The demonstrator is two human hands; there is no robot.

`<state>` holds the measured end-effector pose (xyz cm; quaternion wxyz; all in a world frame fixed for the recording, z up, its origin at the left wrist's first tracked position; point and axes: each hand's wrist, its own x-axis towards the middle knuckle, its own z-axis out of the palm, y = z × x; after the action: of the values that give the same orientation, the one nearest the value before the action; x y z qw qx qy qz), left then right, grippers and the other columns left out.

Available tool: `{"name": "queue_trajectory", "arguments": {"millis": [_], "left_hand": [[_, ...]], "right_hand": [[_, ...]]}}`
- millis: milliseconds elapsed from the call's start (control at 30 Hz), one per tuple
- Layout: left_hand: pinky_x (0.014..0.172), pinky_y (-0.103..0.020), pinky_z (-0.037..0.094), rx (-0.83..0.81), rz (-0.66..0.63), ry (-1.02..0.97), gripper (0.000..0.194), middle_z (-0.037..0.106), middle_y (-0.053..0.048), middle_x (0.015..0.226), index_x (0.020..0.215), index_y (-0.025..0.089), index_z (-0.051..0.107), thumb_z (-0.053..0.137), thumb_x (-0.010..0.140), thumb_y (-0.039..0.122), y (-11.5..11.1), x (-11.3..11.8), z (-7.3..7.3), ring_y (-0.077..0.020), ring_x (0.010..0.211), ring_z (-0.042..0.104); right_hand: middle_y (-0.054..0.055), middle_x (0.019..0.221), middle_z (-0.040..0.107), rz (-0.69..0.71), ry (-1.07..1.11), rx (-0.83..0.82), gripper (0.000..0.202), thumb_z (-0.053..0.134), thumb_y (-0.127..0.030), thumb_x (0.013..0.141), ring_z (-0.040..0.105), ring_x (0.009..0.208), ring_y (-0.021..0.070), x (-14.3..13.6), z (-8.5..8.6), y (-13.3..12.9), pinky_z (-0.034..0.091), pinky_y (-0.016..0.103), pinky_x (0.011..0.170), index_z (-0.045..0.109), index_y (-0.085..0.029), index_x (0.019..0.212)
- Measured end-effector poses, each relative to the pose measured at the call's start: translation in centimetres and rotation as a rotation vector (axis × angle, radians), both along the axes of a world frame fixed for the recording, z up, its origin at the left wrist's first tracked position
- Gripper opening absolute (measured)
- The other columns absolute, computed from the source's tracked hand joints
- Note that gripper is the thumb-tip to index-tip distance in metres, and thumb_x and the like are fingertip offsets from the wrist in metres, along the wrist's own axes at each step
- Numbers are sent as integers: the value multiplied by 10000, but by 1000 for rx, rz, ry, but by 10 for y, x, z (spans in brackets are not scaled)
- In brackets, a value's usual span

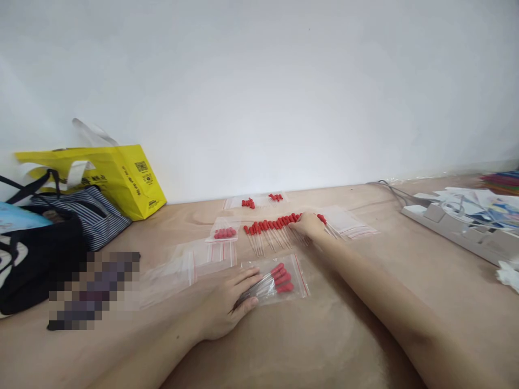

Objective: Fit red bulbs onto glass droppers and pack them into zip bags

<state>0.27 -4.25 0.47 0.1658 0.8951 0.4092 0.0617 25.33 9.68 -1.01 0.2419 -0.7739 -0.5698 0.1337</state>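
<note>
My left hand [233,300] grips the near-left end of a clear zip bag [300,275] lying on the table. Inside it are several droppers [284,278] with red rubber bulbs, their thin stems running under my fingers. Farther off, my right hand [310,226] reaches into a row of loose droppers [270,227], bulbs pointing away from me. Its fingers are closed at the bulbs, and the fingertips are partly hidden. A smaller group of red bulbs [225,233] shows in another zip bag left of the row.
Flat clear bags [214,254] lie at mid-left, and more [357,222] right of the row. Red bulbs [248,203] lie near the wall. A yellow tote [140,183] and striped bag [101,221] stand left. A white power strip [450,229] with cables lies right.
</note>
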Motion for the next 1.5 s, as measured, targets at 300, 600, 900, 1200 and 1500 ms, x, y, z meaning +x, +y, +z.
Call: {"name": "queue_trajectory", "arguments": {"millis": [300, 600, 900, 1200, 1500], "left_hand": [[1013, -439, 301, 59, -48, -94, 412, 383, -35, 1344, 1266, 273, 384, 373, 866, 367, 6, -6, -16, -214, 1228, 349], [1020, -463, 279, 47, -42, -65, 399, 393, -54, 1336, 1232, 243, 434, 381, 861, 378, 5, -2, -7, -233, 1221, 358], [1016, -445, 291, 101, -30, -72, 404, 404, -53, 1328, 1235, 236, 426, 365, 864, 382, 6, -3, -15, -224, 1223, 350], [1012, -440, 293, 137, -17, -115, 408, 407, -40, 1326, 1248, 262, 408, 371, 862, 387, 10, -5, -25, -224, 1220, 354], [1002, -444, 305, 127, -13, -83, 410, 420, -50, 1316, 1244, 252, 416, 367, 861, 391, 8, -3, -17, -225, 1209, 368]], "right_hand": [[52, 659, 604, 159, 181, 134, 258, 460, -357, 750, 576, 654, 156, 13, 12, -17, 402, 236, 577, 506, -155, 597], [-106, 548, 458, 399, 914, 355, 619, 568, -355, 692, 484, 419, 92, 23, -13, -99, 397, 211, 416, 208, -192, 1169], [-102, 576, 502, 234, 1157, 203, 605, 608, -391, 637, 555, 443, 114, 6, -20, -123, 467, 240, 431, 208, -225, 1058], [-100, 596, 471, 254, 1107, 305, 566, 587, -476, 661, 547, 438, 104, 4, -26, -123, 471, 249, 436, 232, -231, 1028], [-66, 639, 512, 328, 1240, 251, 505, 572, -517, 666, 603, 563, 151, 2, -23, -126, 501, 313, 540, 254, -246, 950]]}}
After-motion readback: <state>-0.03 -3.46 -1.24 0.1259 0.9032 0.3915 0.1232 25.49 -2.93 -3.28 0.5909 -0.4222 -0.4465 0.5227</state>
